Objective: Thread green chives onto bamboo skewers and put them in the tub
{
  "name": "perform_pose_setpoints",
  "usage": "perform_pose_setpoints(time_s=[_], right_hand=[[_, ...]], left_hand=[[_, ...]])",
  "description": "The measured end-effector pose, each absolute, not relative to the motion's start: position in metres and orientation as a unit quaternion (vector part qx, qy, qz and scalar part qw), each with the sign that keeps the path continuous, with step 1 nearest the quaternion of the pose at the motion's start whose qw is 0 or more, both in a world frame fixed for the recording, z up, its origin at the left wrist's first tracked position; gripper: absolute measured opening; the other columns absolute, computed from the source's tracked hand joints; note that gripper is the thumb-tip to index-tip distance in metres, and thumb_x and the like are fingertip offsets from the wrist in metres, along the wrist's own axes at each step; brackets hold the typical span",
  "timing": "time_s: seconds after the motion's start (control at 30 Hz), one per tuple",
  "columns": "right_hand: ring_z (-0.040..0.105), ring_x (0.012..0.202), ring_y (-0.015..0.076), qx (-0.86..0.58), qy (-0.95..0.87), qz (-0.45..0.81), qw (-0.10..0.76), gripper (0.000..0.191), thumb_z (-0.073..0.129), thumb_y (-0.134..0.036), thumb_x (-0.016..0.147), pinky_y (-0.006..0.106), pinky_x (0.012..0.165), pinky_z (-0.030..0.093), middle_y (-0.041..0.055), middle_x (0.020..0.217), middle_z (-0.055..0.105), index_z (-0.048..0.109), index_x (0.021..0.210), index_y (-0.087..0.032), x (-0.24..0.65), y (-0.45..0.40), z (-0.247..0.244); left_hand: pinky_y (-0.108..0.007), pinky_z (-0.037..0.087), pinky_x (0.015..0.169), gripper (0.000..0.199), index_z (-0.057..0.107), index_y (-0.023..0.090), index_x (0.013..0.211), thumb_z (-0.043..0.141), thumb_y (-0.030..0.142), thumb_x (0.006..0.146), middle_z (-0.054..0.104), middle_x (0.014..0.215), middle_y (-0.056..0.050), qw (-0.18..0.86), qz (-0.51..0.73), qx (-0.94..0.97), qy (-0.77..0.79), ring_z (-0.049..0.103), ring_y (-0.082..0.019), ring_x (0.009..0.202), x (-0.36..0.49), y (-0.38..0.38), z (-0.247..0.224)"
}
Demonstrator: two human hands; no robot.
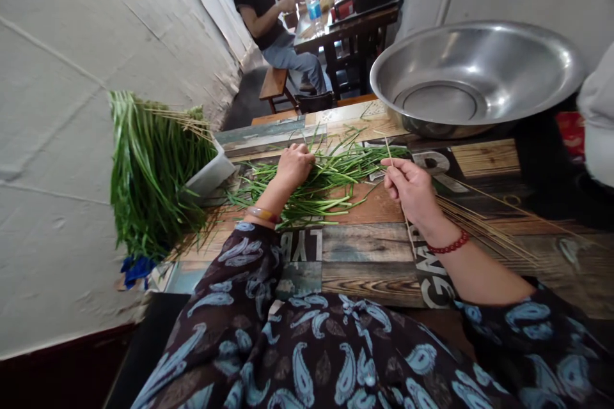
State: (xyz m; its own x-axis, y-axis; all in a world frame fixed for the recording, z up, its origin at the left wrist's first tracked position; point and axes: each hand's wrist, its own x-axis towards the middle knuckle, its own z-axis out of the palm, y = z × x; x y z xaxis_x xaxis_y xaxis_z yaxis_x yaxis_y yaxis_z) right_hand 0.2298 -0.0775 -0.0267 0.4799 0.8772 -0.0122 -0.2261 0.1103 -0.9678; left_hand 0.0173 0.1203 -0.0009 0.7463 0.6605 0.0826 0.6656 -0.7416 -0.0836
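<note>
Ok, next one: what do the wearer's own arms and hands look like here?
Dark sleeves with light-blue paisley shapes cover part of both arms. The left hand is ungloved, with an amber-brown bangle at the wrist; the right hand, also ungloved, has a red bracelet.

Light, from where I stand: moderate, brightest at the far end. Glare: white spots on steel basin (522, 70). Shadow: deep, near left. Focus: greens (330, 182) fairly clear; far surface (308, 34) soft. Edges: stretched.
</note>
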Motion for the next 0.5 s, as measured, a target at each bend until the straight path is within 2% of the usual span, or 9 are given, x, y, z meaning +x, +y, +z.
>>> perform_pose_setpoints(time_s=[0.13,0.23,0.3,0.4,0.5], right_hand=[[0.039,0.041,0.0049,-0.531,-0.309,0.406,0.677,0.029,0.065,-0.04,0.083,0.019,0.037,0.026,-0.0072,0.059,0.053,0.063,0.102,-0.018,0.229,-0.076,-0.026],[0.039,0.041,0.0047,-0.527,-0.306,0.414,0.676,0.029,0.065,-0.038,0.083,0.019,0.038,0.027,-0.0071,0.059,0.054,0.063,0.103,-0.017,0.228,-0.077,-0.025],[0.039,0.041,0.0044,-0.525,-0.304,0.417,0.677,0.029,0.065,-0.037,0.083,0.019,0.038,0.027,-0.007,0.06,0.054,0.063,0.103,-0.016,0.228,-0.077,-0.025],[0.039,0.041,0.0042,-0.525,-0.303,0.417,0.678,0.028,0.065,-0.037,0.083,0.019,0.037,0.026,-0.0071,0.06,0.054,0.063,0.103,-0.017,0.228,-0.078,-0.025],[0.039,0.041,0.0042,-0.523,-0.305,0.41,0.682,0.029,0.065,-0.038,0.083,0.019,0.037,0.025,-0.0072,0.059,0.054,0.063,0.102,-0.017,0.229,-0.077,-0.026]], left_hand=[[-0.041,0.044,0.088,0.016,0.071,0.018,0.08,0.057,0.02,0.087,0.068,0.104,-0.012,0.031,-0.141,-0.911,-0.385,0.059,-0.027,0.1,0.001,0.129,0.01],[-0.035,0.046,0.093,0.011,0.066,0.018,0.084,0.055,0.018,0.087,0.069,0.103,-0.008,-0.024,-0.292,-0.872,-0.392,0.061,-0.021,0.101,-0.008,0.134,0.024],[-0.032,0.047,0.089,0.014,0.064,0.018,0.089,0.05,0.018,0.089,0.069,0.098,-0.006,-0.065,-0.337,-0.861,-0.376,0.062,-0.018,0.095,-0.005,0.132,0.03],[-0.028,0.048,0.079,0.021,0.066,0.018,0.095,0.045,0.02,0.092,0.066,0.087,-0.005,-0.117,-0.273,-0.896,-0.331,0.061,-0.016,0.081,0.011,0.117,0.028],[-0.03,0.048,0.077,0.022,0.071,0.018,0.099,0.051,0.022,0.09,0.065,0.091,-0.007,-0.079,-0.136,-0.939,-0.307,0.061,-0.018,0.08,0.031,0.1,0.016]])
